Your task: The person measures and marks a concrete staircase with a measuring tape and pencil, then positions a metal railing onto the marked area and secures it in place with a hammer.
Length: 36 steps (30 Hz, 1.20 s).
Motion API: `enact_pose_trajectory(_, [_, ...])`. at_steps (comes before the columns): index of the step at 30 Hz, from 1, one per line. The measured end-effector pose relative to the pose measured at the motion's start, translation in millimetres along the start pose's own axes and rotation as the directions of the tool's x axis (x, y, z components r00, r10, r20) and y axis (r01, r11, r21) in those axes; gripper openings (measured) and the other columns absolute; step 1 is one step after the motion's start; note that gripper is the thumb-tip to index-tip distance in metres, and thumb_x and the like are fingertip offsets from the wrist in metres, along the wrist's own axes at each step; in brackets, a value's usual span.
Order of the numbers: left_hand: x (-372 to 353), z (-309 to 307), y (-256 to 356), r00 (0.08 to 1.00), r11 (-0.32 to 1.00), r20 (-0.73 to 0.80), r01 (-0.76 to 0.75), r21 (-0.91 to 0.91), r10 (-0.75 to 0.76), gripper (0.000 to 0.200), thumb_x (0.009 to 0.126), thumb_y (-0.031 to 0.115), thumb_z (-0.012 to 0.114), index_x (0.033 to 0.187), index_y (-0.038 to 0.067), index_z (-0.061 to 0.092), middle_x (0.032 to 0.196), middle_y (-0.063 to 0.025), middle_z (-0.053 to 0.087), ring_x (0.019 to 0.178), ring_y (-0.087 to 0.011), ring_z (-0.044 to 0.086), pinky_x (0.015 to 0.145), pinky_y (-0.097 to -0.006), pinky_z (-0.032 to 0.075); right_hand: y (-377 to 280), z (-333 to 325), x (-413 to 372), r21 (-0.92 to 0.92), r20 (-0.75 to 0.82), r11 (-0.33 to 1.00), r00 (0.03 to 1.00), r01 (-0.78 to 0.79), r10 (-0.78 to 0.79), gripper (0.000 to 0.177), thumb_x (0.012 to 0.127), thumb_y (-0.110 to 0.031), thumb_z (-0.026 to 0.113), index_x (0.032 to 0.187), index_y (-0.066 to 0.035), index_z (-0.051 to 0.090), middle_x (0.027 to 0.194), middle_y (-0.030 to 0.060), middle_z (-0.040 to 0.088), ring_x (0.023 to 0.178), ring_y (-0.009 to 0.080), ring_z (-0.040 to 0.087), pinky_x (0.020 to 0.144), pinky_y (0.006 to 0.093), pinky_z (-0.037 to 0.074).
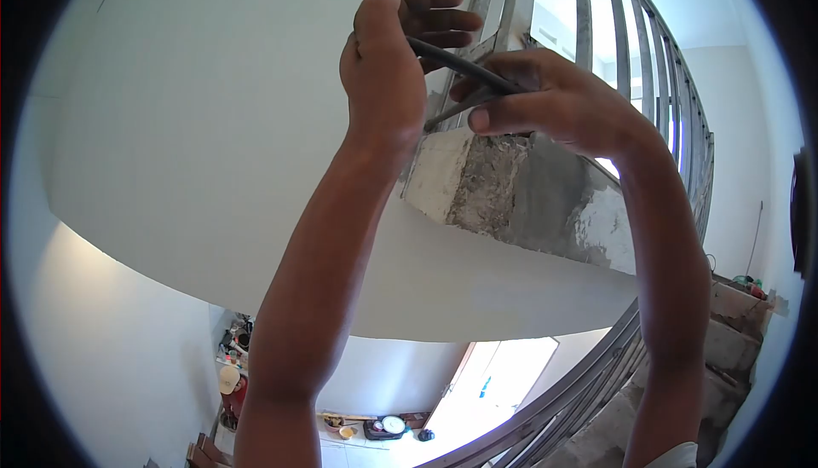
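Both hands are raised in front of a metal railing. My left hand (388, 54) is at the upper middle, its fingers stretched out and apart. A dark rod-like piece (460, 64), perhaps a bar or a cable, runs from beside the left palm down into my right hand (567, 101). The right thumb and fingers close around its lower end. A thinner dark strip (456, 112) slants down to the left from the right fingers. Below the hands is the rough, broken concrete end (494, 182) of the landing.
Upright railing bars (583, 12) rise behind the hands. A curved white wall (213, 127) fills the left. Far below, a person in a cap (229, 378) is near the floor, with tools and a black case (383, 428). A curved handrail (545, 408) and stair steps (733, 340) lie lower right.
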State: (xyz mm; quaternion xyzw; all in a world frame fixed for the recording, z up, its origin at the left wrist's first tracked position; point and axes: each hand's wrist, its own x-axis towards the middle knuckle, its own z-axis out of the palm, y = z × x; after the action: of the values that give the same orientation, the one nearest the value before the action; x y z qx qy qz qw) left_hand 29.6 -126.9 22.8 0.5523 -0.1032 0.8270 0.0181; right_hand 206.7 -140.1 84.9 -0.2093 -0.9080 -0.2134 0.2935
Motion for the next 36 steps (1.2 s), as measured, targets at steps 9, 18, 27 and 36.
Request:
enact_pose_trajectory(9, [62.5,48.6,22.7,0.868,0.885,0.175,0.455,0.096,-0.465,0.065,0.103,0.052,0.043,0.128,-0.006,0.059,0.103,-0.0236,0.072,0.088,-0.0324,0.069,0.079,-0.0403,0.055,-51.8,91.7,-8.6,0.743,-0.532,0.654,0.716,0.139,0.452,0.06,0.082,-0.042,0.075,0.105,0.013,0.067,0.084,0.0135,0.064,0.082,0.0227,0.061,0.077,0.036,0.049])
enact_pose_trajectory(18, [62.0,25.9,13.9,0.94,0.861,0.115,0.239,0.448,-0.32,0.078,0.083,0.069,0.071,0.101,-0.006,0.065,0.078,-0.0122,0.068,0.068,-0.0172,0.062,0.065,-0.0309,0.051,-33.1,50.7,-12.2,-0.365,-0.808,0.922,0.448,0.13,-0.383,0.031,0.091,-0.026,0.072,0.103,0.0,0.059,0.097,0.0134,0.059,0.09,0.0293,0.061,0.085,0.0396,0.048])
enact_pose_trajectory(27, [55.5,16.1,7.0,0.898,0.893,0.216,0.298,0.338,-0.382,0.086,0.086,0.079,0.061,0.102,-0.006,0.065,0.086,-0.0127,0.065,0.074,-0.0211,0.068,0.062,-0.0318,0.053,-13.2,-47.8,-12.5,-0.834,0.37,0.056,0.632,0.548,-0.68,0.055,0.091,-0.052,0.066,0.134,-0.02,0.056,0.152,0.0069,0.052,0.147,0.0298,0.042,0.125,0.052,0.034])
enact_pose_trajectory(36, [-116.1,-17.2,-27.4,0.992,0.992,0.022,-0.122,0.028,0.121,0.082,0.102,0.068,0.038,0.147,-0.001,0.043,0.137,-0.0197,0.059,0.128,-0.0294,0.059,0.107,-0.0424,0.044,-28.8,-58.0,30.7,-0.68,0.614,-0.148,0.447,0.718,-0.65,0.06,0.077,-0.067,0.065,0.101,-0.014,0.053,0.107,0.0061,0.06,0.112,0.029,0.061,0.115,0.0483,0.045])
